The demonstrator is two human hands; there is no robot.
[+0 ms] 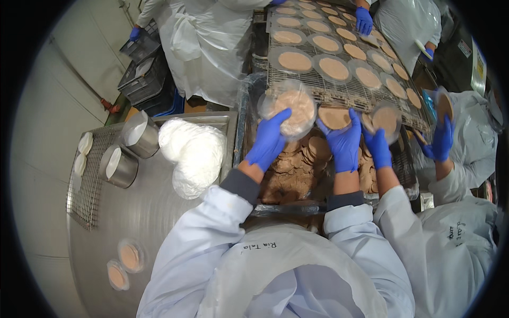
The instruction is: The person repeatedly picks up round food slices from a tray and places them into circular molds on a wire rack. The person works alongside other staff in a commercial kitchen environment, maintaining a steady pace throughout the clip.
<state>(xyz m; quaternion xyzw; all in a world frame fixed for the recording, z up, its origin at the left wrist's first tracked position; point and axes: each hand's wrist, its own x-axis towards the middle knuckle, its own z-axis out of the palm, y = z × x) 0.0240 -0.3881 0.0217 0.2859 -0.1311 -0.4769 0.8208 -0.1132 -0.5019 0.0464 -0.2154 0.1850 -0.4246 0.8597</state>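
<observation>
Patties (298, 108), 1 in each outstretched hand: left hand (271, 135) half-curled around an edge, right hand (340, 133) wider, fingers (353, 120) upward.

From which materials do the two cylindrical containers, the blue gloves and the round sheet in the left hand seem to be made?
Cylindrical containers: probably stainless steel; grey walls with a soft metallic sheen.
Blue gloves: rubber-like, perhaps nitrile; matte, thin and close-fitting.
Round sheet: likely smooth plastic film; see-through around the disc.
</observation>
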